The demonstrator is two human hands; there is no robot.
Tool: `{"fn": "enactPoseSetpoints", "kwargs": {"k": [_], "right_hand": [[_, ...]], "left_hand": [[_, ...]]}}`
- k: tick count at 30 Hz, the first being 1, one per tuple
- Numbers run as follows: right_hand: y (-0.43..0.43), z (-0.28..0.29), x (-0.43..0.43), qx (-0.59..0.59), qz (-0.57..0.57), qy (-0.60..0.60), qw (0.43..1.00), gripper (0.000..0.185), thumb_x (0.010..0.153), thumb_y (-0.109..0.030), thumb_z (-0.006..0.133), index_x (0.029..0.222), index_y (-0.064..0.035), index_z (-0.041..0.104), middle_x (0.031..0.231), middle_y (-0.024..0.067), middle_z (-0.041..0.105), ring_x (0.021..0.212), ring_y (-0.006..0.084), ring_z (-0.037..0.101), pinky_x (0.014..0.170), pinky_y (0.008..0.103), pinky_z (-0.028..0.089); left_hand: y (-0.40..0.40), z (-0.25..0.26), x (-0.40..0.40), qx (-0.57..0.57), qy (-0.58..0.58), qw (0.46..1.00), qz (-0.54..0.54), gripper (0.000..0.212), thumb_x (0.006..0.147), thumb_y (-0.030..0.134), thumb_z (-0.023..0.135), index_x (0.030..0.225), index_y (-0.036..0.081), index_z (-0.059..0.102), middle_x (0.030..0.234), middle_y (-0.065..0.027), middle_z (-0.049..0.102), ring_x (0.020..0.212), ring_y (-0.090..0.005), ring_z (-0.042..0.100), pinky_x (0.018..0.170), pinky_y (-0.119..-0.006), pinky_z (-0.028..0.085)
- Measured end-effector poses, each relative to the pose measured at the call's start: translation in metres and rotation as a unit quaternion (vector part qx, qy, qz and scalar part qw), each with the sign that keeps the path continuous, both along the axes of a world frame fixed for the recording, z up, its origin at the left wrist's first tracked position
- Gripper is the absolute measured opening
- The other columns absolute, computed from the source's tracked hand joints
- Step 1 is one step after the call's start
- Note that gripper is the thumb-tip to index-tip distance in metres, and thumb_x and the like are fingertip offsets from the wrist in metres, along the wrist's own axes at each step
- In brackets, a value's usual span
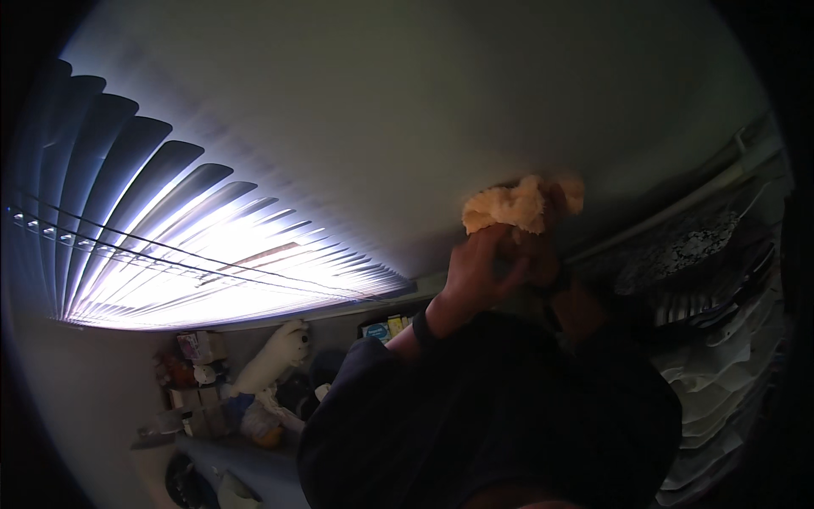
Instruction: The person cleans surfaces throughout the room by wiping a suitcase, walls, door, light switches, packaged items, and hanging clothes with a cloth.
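Observation:
Both hands are raised in front of me at an orange-tan fluffy cloth or plush item [509, 207], right of the middle of the view. My left hand [480, 270], with a dark band on its wrist, holds the item's lower edge. Beside it, my right hand [547, 248] is dim and partly hidden by the left; its fingers reach up at the item's right part. Whether the item is a cloth or a soft toy cannot be told. A plain pale surface, a wall or ceiling, lies behind it.
A window with slatted blinds [184, 159] and cords glares at the left. Below it are a white plush animal [270, 359], boxes [200, 347] and other items. Clothes [706, 382] hang at the right beneath a pale rail [668, 223].

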State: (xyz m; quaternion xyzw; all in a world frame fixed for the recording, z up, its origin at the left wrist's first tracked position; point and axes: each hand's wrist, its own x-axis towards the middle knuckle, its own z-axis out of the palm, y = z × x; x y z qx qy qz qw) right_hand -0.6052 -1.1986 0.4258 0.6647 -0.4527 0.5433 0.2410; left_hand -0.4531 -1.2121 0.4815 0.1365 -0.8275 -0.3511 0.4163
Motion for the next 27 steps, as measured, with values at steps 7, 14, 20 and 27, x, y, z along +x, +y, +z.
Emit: {"fn": "enactPoseSetpoints", "kwargs": {"k": [7,14,20,27], "right_hand": [[0.032,-0.068,-0.004,0.156,-0.115,0.084,0.977,0.049,0.071,-0.027,0.068,0.112,-0.0052,0.050,0.120,0.0138,0.042,0.110,0.0330,0.043,0.089,0.0467,0.039],[-0.018,-0.011,0.077,-0.012,-0.061,0.091,0.994,0.049,0.073,-0.029,0.067,0.114,-0.0090,0.051,0.122,0.0121,0.042,0.111,0.0315,0.042,0.094,0.0472,0.036],[-0.040,0.087,0.117,0.021,0.032,0.088,0.995,0.053,0.078,-0.032,0.061,0.126,-0.0224,0.042,0.136,-0.0007,0.034,0.122,0.0209,0.036,0.087,0.0392,0.044],[-0.032,0.073,0.083,-0.011,-0.018,0.077,0.997,0.053,0.078,-0.032,0.062,0.126,-0.0193,0.043,0.136,-0.0011,0.033,0.127,0.0203,0.028,0.097,0.0373,0.038]], "left_hand": [[-0.002,-0.030,0.009,-0.037,-0.123,0.990,0.052,0.046,0.072,0.019,0.067,0.108,0.002,0.044,0.084,-0.0119,0.057,0.067,-0.0276,0.060,0.054,-0.040,0.049],[-0.004,-0.030,0.051,0.066,-0.079,0.983,0.150,0.036,0.074,0.015,0.063,0.100,0.001,0.042,0.079,-0.0128,0.055,0.067,-0.0255,0.057,0.059,-0.036,0.048],[-0.002,0.042,0.071,0.038,0.030,0.976,0.213,0.045,0.079,0.011,0.057,0.112,-0.004,0.031,0.095,-0.0106,0.045,0.086,-0.0169,0.046,0.076,-0.030,0.039],[-0.012,0.030,0.040,-0.068,0.020,0.970,0.232,0.064,0.074,0.024,0.068,0.116,-0.005,0.030,0.105,-0.0176,0.046,0.099,-0.0239,0.049,0.080,-0.035,0.042]]}}
